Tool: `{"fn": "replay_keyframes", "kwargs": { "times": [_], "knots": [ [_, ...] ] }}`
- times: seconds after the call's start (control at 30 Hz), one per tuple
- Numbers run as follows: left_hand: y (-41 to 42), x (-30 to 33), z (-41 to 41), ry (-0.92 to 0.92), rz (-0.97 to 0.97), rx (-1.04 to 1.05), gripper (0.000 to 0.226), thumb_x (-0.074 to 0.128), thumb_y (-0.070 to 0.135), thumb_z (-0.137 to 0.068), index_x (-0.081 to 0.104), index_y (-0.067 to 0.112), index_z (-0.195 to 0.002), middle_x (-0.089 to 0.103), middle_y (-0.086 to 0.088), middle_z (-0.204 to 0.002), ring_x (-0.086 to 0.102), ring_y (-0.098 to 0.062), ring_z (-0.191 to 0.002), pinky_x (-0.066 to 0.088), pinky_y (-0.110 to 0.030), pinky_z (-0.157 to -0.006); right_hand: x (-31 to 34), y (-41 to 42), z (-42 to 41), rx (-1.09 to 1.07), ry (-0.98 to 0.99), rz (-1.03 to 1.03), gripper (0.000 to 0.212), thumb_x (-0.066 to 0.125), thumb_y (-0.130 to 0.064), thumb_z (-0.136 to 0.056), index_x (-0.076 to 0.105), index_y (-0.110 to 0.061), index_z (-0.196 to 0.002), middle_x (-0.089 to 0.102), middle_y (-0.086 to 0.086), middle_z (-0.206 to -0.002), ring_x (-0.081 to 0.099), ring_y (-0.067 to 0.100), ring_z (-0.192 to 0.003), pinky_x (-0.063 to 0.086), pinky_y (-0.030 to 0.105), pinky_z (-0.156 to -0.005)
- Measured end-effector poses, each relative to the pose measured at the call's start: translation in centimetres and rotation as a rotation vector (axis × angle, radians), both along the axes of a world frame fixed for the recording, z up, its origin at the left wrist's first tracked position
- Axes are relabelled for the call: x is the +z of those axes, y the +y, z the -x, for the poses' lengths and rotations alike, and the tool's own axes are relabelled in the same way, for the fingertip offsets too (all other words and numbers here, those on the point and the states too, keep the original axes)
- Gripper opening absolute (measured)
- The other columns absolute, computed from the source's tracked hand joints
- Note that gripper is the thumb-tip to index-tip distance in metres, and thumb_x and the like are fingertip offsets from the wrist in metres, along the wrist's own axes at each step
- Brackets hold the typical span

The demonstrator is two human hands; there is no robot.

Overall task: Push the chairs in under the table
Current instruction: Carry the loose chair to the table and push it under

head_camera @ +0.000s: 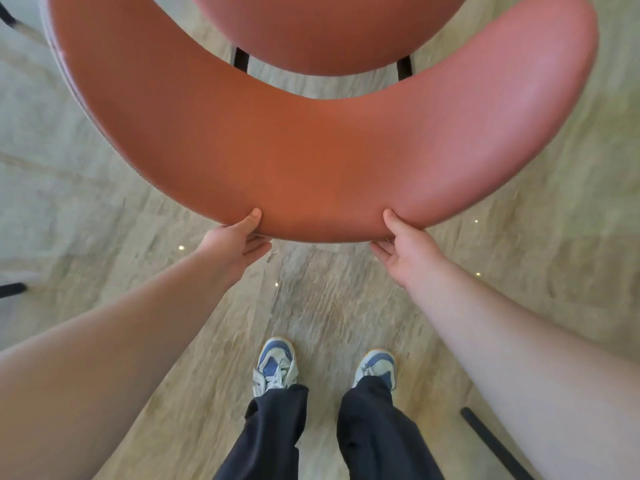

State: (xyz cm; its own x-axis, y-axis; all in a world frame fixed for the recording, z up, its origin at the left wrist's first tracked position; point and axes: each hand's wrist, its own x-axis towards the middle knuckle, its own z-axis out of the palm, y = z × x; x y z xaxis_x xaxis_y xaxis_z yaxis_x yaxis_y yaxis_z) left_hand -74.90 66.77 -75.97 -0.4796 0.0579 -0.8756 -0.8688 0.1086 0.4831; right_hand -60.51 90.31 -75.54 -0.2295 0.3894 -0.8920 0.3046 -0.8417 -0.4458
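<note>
**Both hands on the chair back**

Bare forearms reach forward from the bottom corners of the view, ours on either side, and meet at the near edge of a curved backrest (311,150) upholstered in reddish-brown leather. Our left hand (239,244) grasps that edge left of its middle: the thumb lies on the top surface while the fingers curl beneath the rim. Our right hand (401,244) grips the same edge right of the middle in a matching hold, thumb on top, fingers tucked below. The two hands are near each other but apart, with a stretch of bare rim between them.

Beyond the backrest, at the top of the view, we see the round seat (325,29) of the same chair in the same leather, and two black legs (240,60) drop from it toward the floor. The chair stands on a pale, wood-grained floor (104,202), directly ahead of our feet. Below the hands, our two shoes (275,368), white and blue, point toward the chair, with dark trouser legs (273,431) above them. No table edge shows, so we cannot tell how the chair stands relative to it.
</note>
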Motion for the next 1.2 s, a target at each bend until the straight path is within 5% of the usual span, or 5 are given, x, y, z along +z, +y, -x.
{"fn": "replay_keyframes", "kwargs": {
  "times": [0.13, 0.27, 0.57, 0.83, 1.2],
  "knots": [
    [2.5, 7.6, 3.9, 0.067, 0.047, -0.036, 0.042, 0.081, 0.031, -0.091, 0.063, 0.006, -0.119, 0.075, -0.016, -0.12, 0.079, -0.029, -0.099, 0.064, -0.04, -0.085, 7.8, 2.3, 4.2, 0.032, -0.039, -0.084, 0.021, 0.076, -0.022, -0.091, 0.057, -0.027, -0.097, 0.066, -0.001, -0.111, 0.068, 0.024, -0.103, 0.059, 0.036, -0.074],
    [5.4, 14.3, 8.2, 0.145, 0.078, -0.078, 0.043, 0.085, 0.036, -0.087, 0.065, 0.009, -0.113, 0.079, -0.01, -0.107, 0.082, -0.02, -0.077, 0.065, -0.034, -0.069, 14.4, 5.1, 8.7, 0.061, -0.031, -0.162, 0.019, 0.077, -0.023, -0.09, 0.059, -0.024, -0.096, 0.069, 0.0, -0.106, 0.071, 0.023, -0.097, 0.059, 0.031, -0.053],
    [11.2, 23.1, 17.7, 0.274, 0.086, -0.168, 0.035, 0.082, 0.037, -0.089, 0.063, 0.009, -0.096, 0.077, -0.014, -0.096, 0.079, -0.023, -0.071, 0.063, -0.032, -0.055, 22.1, 11.2, 17.9, 0.148, -0.022, -0.302, 0.05, 0.076, -0.029, -0.091, 0.056, -0.013, -0.135, 0.066, 0.009, -0.132, 0.069, 0.029, -0.112, 0.059, 0.033, -0.052],
    [15.0, 26.9, 22.9, 0.227, 0.144, -0.195, 0.034, 0.079, 0.037, -0.093, 0.061, 0.009, -0.099, 0.075, -0.012, -0.091, 0.077, -0.023, -0.075, 0.064, -0.033, -0.054, 24.4, 16.0, 22.7, 0.193, -0.03, -0.25, 0.032, 0.079, -0.027, -0.088, 0.062, -0.018, -0.113, 0.068, 0.007, -0.125, 0.069, 0.027, -0.105, 0.061, 0.036, -0.056],
    [19.1, 31.1, 26.6, 0.136, 0.084, 0.033, 0.04, 0.079, 0.023, -0.094, 0.061, 0.003, -0.123, 0.072, -0.012, -0.122, 0.074, -0.026, -0.102, 0.064, -0.043, -0.081, 28.6, 19.0, 27.1, 0.213, -0.054, -0.133, 0.043, 0.078, -0.025, -0.089, 0.059, -0.016, -0.126, 0.066, 0.008, -0.129, 0.07, 0.028, -0.106, 0.062, 0.036, -0.06]
  ]
}}
